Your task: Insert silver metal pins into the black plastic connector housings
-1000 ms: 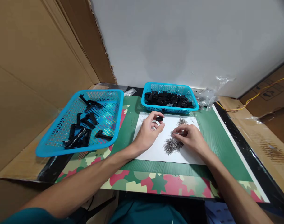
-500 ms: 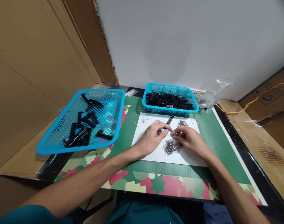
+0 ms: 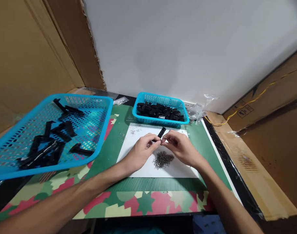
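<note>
In the head view, the left hand (image 3: 140, 151) was over the white sheet (image 3: 141, 169), its thumb and forefinger pinching a black plastic piece (image 3: 161, 132) near its lower end; the piece was tilted, its upper end pointing away from the person toward the smaller blue basket (image 3: 160, 121). The right hand (image 3: 182, 148) was just beside it, thumb and forefinger brought together around a thin, light-coloured item (image 3: 164, 138) directed at the black piece. Whether that item touched the piece could not be determined, and its exact form was too small to tell. The remaining right fingers were curled. A heap of small metal parts (image 3: 163, 159) lay on the sheet, on the near side of both hands; a sparse scatter of small parts (image 3: 134, 131) lay near the sheet's far left corner. The smaller basket stood beyond the sheet and held many black parts (image 3: 153, 110). The larger blue basket (image 3: 103, 130) stood to the left, well apart from the hands, and contained long black pieces (image 3: 81, 150) lying at various angles. The sheet lay on a green mat (image 3: 216, 156) with a patterned near border. Clear plastic wrap (image 3: 198, 110) lay to the right of the smaller basket.
</note>
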{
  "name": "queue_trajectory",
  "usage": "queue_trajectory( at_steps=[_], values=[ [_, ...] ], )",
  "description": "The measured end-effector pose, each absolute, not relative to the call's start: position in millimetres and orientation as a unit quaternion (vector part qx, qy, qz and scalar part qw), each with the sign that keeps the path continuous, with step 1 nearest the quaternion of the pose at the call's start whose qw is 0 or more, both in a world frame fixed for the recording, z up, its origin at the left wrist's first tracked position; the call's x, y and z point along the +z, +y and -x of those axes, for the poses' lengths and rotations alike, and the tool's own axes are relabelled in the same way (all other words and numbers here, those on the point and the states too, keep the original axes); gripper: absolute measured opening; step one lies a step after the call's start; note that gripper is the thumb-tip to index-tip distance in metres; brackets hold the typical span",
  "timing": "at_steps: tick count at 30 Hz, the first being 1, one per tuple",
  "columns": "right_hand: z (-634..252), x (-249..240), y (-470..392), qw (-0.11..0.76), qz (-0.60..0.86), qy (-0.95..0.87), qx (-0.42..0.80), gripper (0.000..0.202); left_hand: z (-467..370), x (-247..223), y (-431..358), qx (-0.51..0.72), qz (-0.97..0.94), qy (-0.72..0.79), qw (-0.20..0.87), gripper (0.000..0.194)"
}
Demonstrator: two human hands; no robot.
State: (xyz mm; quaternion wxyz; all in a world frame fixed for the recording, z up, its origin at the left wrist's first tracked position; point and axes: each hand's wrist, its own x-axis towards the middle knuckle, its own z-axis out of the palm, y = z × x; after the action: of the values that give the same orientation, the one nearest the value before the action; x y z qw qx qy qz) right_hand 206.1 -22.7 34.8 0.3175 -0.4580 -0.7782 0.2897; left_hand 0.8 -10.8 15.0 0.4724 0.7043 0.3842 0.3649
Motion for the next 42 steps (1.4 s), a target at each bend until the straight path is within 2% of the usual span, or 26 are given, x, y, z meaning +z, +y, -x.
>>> queue_trajectory(
  at_steps=[4,9,17,29,32,37,42],
  values=[
    [-200,42,-10,0.328,0.44,-0.781,0.297,0.009,2,16,-9,0.396,-0.647,0.391,0.522,0.033],
    [-192,24,-7,0.416,0.45,-0.733,0.294,0.02,7,14,-5,0.42,-0.604,0.403,0.544,0.039],
    [-187,3,-24,0.461,0.471,-0.69,0.298,0.019,2,11,-8,0.413,-0.569,0.411,0.58,0.045],
    [-182,8,-24,0.498,0.474,-0.627,0.366,0.02,2,7,-8,0.428,-0.649,0.423,0.465,0.033],
    [-181,8,-29,0.51,0.485,-0.637,0.314,0.017,4,6,-7,0.424,-0.667,0.411,0.455,0.033],
    [-184,4,-34,0.517,0.475,-0.708,0.077,0.014,5,10,-9,0.455,-0.638,0.4,0.476,0.029],
    [-184,6,-38,0.526,0.421,-0.734,-0.086,0.02,4,22,-14,0.539,-0.584,0.358,0.49,0.062]
  ],
)
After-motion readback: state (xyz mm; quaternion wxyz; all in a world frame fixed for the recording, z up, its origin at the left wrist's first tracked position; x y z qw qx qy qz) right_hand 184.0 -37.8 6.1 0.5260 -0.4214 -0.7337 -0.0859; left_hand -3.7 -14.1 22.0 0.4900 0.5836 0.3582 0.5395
